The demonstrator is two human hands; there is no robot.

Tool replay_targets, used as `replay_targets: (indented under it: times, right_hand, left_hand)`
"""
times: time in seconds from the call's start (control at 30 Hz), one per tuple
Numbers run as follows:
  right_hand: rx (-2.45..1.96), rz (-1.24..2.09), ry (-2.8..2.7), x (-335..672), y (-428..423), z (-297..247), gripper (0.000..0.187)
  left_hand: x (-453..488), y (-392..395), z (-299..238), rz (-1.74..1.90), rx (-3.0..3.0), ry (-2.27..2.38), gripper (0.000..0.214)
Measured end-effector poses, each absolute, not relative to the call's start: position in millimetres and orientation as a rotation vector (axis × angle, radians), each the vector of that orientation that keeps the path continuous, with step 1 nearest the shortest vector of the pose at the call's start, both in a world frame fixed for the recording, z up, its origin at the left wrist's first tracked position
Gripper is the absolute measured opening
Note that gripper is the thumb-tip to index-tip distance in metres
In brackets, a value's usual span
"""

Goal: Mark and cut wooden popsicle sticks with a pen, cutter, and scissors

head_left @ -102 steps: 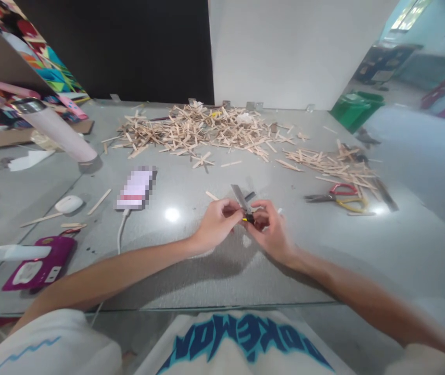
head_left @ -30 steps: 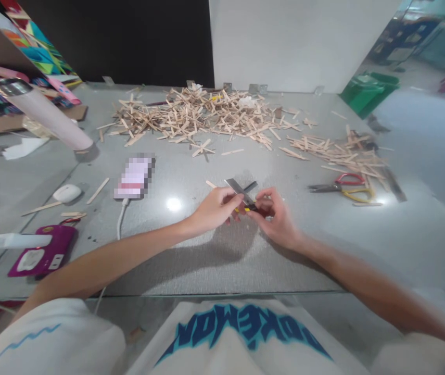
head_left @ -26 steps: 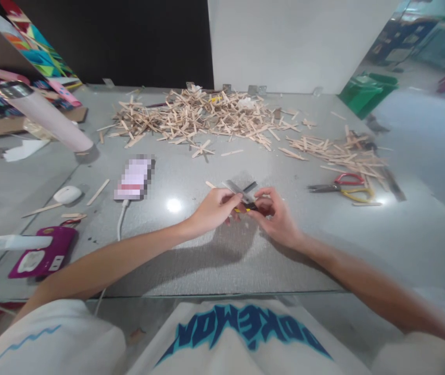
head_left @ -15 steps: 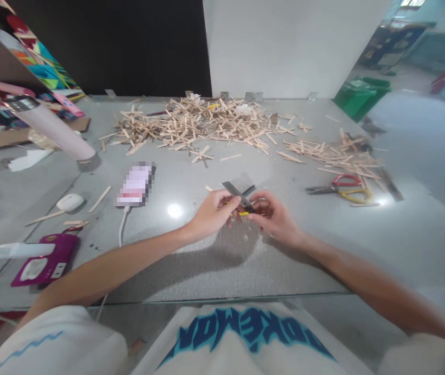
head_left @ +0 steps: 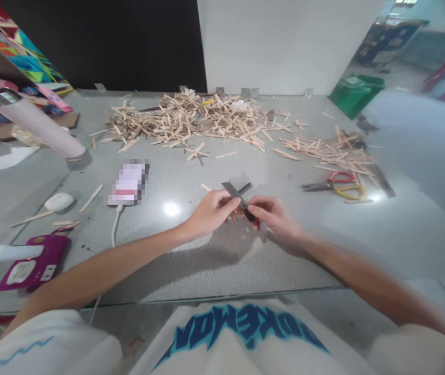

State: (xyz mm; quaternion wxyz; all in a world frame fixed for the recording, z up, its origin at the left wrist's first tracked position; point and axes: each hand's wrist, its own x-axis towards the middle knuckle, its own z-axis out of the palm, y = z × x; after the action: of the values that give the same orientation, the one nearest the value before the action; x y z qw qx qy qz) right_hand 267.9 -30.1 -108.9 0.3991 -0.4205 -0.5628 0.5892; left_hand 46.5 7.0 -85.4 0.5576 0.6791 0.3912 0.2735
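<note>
Both my hands meet just above the grey table [head_left: 214,271], near its middle. My right hand [head_left: 275,216] is closed round the dark handle of a utility knife [head_left: 238,197], whose grey blade points up and to the left. My left hand [head_left: 210,213] pinches something small against the blade's base; a bit of yellow shows between the fingers. A short stick piece [head_left: 205,187] lies on the table just beyond my left hand.
A big heap of wooden craft sticks [head_left: 194,120] covers the far table, with a smaller heap [head_left: 331,153] to the right. Red and yellow pliers [head_left: 335,185] lie right of my hands. A charging phone [head_left: 127,183], white mouse [head_left: 59,201], pink tumbler [head_left: 38,125] and magenta case [head_left: 30,263] sit left.
My hands stay together on the knife; the blade has tilted a little more leftward. My view has shifted slightly, nothing on the table has moved.
</note>
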Motion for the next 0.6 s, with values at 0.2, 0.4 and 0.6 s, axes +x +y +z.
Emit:
replay_targets:
  times: [0.2, 0.4, 0.6]
  right_hand:
    - [-1.068, 1.557, -1.373, 267.3, -30.8, -109.7, 0.040]
    - [-1.108, 1.577, -1.372, 268.8, -30.0, -110.6, 0.046]
    - [-1.100, 1.506, -1.410, 270.6, -30.0, -108.2, 0.043]
  left_hand:
    - [46.3, 9.9, -88.7, 0.636, 1.656, 0.939, 0.035]
    - [44.7, 7.2, -89.2, 0.590, 1.711, 0.916, 0.036]
    - [42.1, 14.5, -83.7, 0.547, 1.772, 0.928, 0.044]
